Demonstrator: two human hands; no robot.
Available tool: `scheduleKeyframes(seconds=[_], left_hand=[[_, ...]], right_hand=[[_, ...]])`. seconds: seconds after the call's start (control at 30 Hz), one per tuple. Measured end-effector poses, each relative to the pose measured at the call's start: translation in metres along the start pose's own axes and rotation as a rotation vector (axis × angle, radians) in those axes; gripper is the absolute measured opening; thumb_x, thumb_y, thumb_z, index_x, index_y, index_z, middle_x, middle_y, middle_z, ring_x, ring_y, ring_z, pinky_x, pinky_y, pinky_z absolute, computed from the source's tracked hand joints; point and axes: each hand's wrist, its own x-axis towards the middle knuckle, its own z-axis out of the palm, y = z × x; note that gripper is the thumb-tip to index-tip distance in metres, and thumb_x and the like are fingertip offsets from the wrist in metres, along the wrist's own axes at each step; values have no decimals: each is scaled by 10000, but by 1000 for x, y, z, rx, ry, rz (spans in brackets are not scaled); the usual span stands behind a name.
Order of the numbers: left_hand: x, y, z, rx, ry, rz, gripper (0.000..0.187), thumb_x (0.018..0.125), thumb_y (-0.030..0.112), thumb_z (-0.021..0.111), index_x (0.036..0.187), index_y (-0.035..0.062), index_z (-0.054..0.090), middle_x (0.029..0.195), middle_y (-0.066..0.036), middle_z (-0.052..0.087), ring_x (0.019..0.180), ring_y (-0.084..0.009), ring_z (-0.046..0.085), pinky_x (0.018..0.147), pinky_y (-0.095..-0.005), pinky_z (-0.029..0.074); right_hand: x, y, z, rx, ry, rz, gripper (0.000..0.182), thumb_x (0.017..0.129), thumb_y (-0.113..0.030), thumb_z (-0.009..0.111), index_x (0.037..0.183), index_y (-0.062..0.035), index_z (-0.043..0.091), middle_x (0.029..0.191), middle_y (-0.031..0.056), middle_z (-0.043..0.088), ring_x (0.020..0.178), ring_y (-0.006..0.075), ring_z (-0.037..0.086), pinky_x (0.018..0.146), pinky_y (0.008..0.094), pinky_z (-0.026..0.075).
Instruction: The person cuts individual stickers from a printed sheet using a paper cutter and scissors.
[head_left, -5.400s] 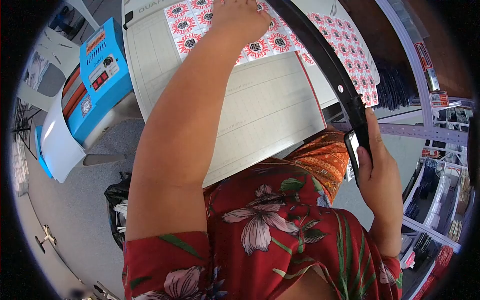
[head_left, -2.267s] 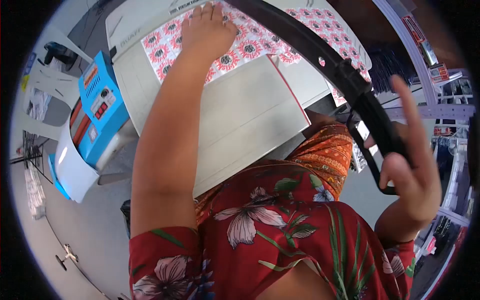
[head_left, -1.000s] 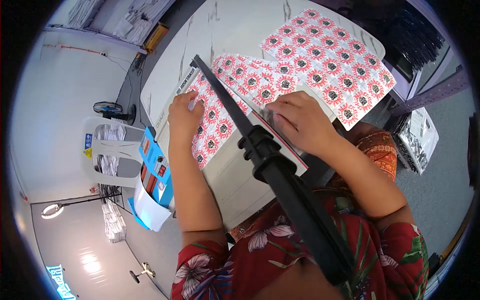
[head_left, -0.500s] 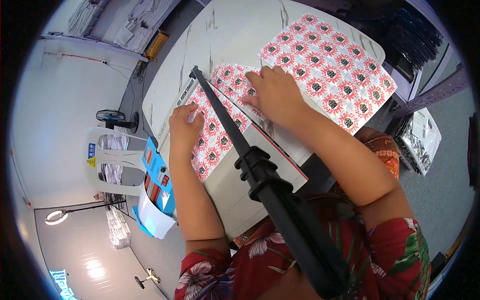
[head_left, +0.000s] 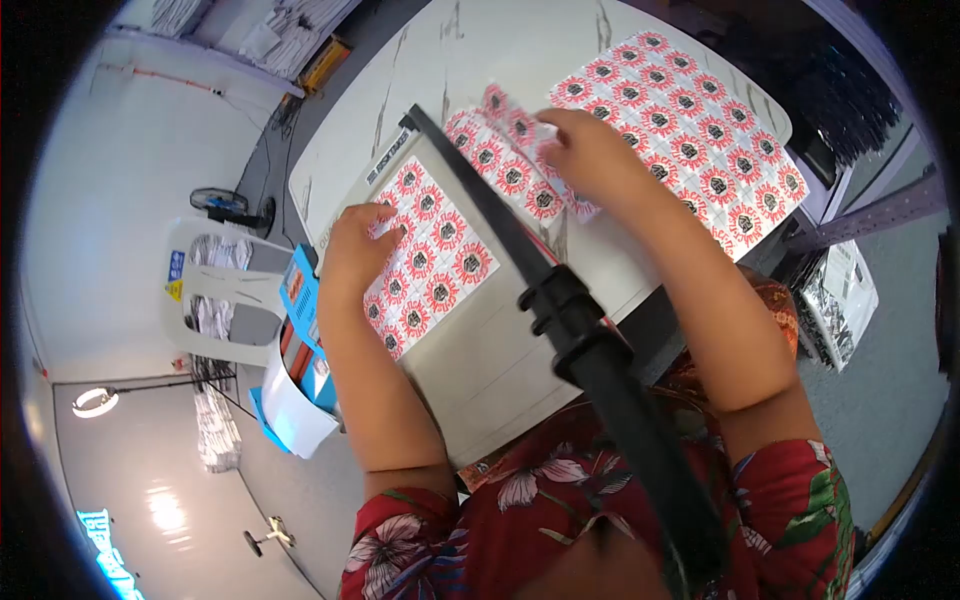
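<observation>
1. Red-and-white sticker sheet (head_left: 425,255) lying flat on the grey bed of the paper trimmer (head_left: 490,360), left of the raised black cutter arm (head_left: 560,300).
2. Left hand (head_left: 355,255) pressing down on that sheet's left edge, fingers spread and flat, gripping nothing.
3. Right hand (head_left: 590,155) over on the far side of the arm, fingertips pinched on a cut strip of stickers (head_left: 510,150), lifting it off the trimmer edge.
4. Larger uncut sticker sheet (head_left: 690,130) waiting on the white marble-look table (head_left: 470,50), just beyond the strip.
5. Best handling, by judgement: keep the left palm firm so the sheet stays square to the grid, lift the strip clear without dragging its neighbours, and keep every finger well away from the blade line under the arm.
</observation>
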Motion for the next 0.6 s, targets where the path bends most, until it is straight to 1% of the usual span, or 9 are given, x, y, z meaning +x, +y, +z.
scheduleKeyframes(seconds=[0.07, 0.1, 0.13, 0.17, 0.23, 0.33, 0.47, 0.57, 0.6], left_hand=[[1, -7, 0, 49, 35, 86, 234, 729, 146, 612, 937, 43, 584, 965, -127, 548, 924, -236, 521, 803, -291, 394], [2, -11, 1, 73, 52, 127, 239, 737, 166, 607, 943, 47, 585, 962, -129, 552, 920, -236, 523, 799, -290, 395], [3, -10, 3, 41, 93, 143, 239, 761, 210, 579, 935, 47, 594, 945, -134, 563, 905, -234, 532, 782, -293, 402], [3, -7, 3, -17, 112, 140, 231, 764, 208, 573, 925, 44, 598, 940, -129, 566, 897, -228, 534, 775, -293, 405], [-2, 8, -2, -134, 151, 137, 219, 770, 204, 563, 907, 39, 604, 929, -119, 573, 881, -217, 539, 761, -293, 411], [-8, 21, -8, -266, 119, 140, 224, 778, 218, 546, 893, 35, 608, 900, -100, 585, 852, -192, 543, 746, -290, 416], [-20, 41, -22, -327, -76, 143, 232, 778, 228, 538, 882, 31, 605, 865, -83, 594, 825, -176, 540, 742, -285, 416], [-26, 43, -26, -308, -114, 329, 226, 751, 233, 535, 837, 36, 604, 739, -95, 582, 616, -180, 527, 571, -290, 419], [-29, 46, -29, -300, -142, 342, 222, 749, 233, 539, 825, 34, 602, 732, -93, 581, 608, -179, 520, 566, -289, 415]], right_hand=[[-17, -2, -16, 289, -128, 114, 329, 747, -156, 565, 1044, -22, 520, 914, 136, 561, 838, 222, 556, 732, 318, 434], [-29, -13, -31, 372, -248, 229, 278, 760, -103, 565, 1022, -14, 532, 851, 38, 560, 776, 93, 510, 682, 232, 412], [-43, -14, -35, 509, -287, 303, 309, 752, -115, 582, 1040, -19, 526, 775, 34, 537, 698, 90, 504, 605, 235, 412], [-55, -16, -40, 567, -368, 341, 320, 758, -80, 579, 1059, 1, 512, 739, -11, 513, 652, 42, 456, 549, 197, 380], [-78, -18, -44, 619, -352, 345, 346, 764, -51, 567, 1088, 32, 480, 726, -23, 506, 612, 30, 434, 523, 188, 360], [-94, -50, -64, 671, -477, 486, 369, 771, -26, 549, 1124, 25, 451, 788, 12, 570, 643, 30, 504, 554, 163, 392], [-116, -49, -63, 681, -429, 410, 259, 785, -79, 523, 1033, -4, 515, 774, 16, 583, 635, 51, 524, 541, 186, 414], [-125, -51, -64, 626, -424, 367, 257, 758, -71, 521, 1005, 1, 521, 774, 48, 581, 649, 94, 531, 559, 217, 416], [-130, -51, -65, 593, -430, 363, 257, 749, -68, 521, 996, 2, 523, 773, 59, 581, 654, 108, 534, 564, 228, 417]])
